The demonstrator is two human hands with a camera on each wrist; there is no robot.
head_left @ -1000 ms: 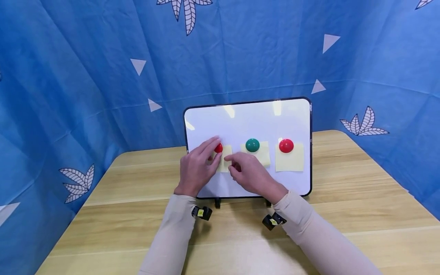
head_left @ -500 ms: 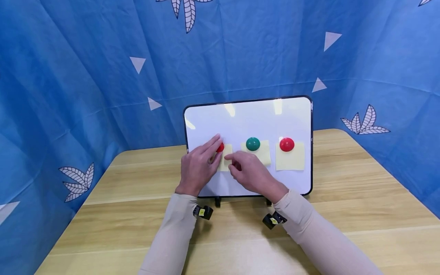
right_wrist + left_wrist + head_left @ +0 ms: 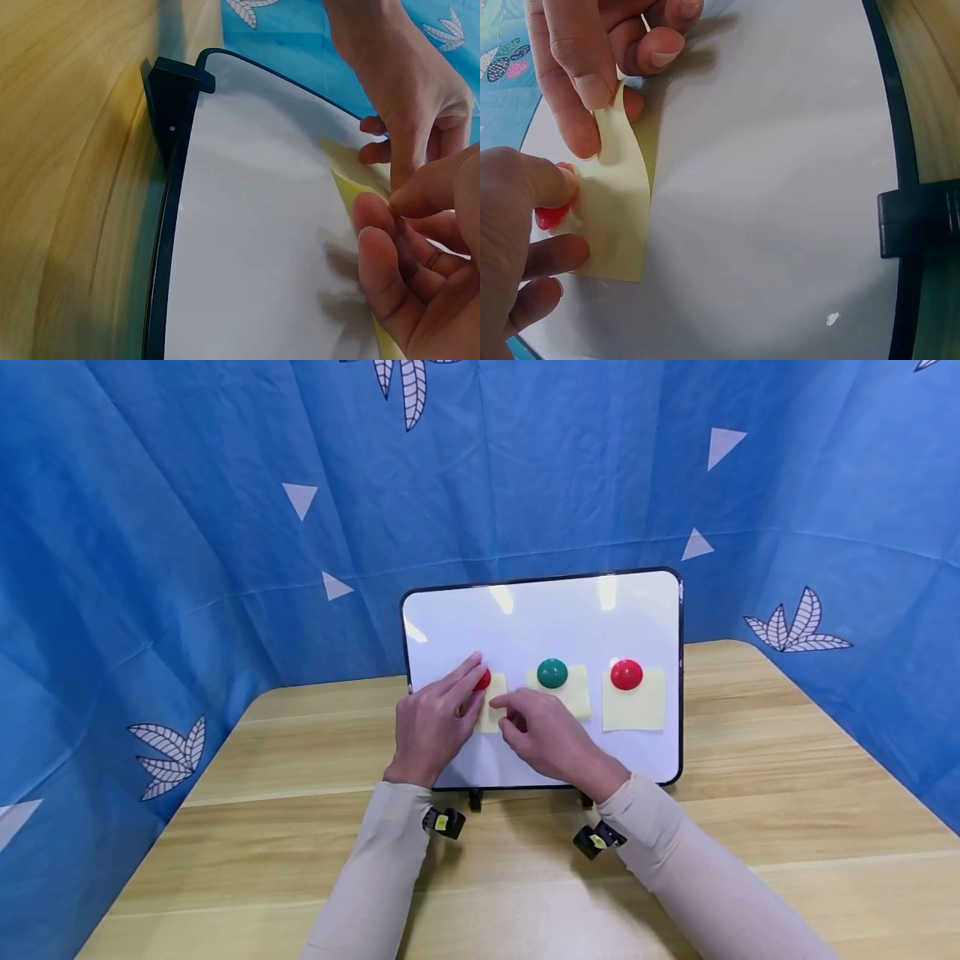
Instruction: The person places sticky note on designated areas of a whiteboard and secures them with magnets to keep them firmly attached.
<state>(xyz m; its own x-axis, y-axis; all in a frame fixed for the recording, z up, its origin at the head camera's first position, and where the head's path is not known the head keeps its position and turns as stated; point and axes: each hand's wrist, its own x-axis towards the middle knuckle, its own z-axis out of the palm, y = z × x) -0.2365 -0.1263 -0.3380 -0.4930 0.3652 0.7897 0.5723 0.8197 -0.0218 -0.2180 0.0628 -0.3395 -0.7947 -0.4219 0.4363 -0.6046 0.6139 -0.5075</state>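
Observation:
On a whiteboard (image 3: 510, 627), a yellow sticky note (image 3: 491, 720) lies at the left under a round red magnet (image 3: 485, 680). My left hand (image 3: 431, 727) holds this magnet against the board, its fingers partly covering magnet and note. In the left wrist view the note (image 3: 619, 217) curves up off the board along its edge. My right hand (image 3: 551, 739) pinches that raised edge between thumb and finger. Beside it, a green magnet (image 3: 552, 673) sits on a second note (image 3: 577, 697), partly behind my right hand. Another red magnet (image 3: 626, 675) sits on a third note (image 3: 633, 712).
The board leans upright on small black feet (image 3: 475, 800) on a wooden table (image 3: 300, 827). Behind it hangs a blue curtain (image 3: 525, 485) with white leaves and triangles. A black clip-like foot (image 3: 922, 221) grips the board's dark edge.
My left fingers have shifted very slightly right over the red magnet. My right hand keeps its place at the note's edge; the head view has moved slightly.

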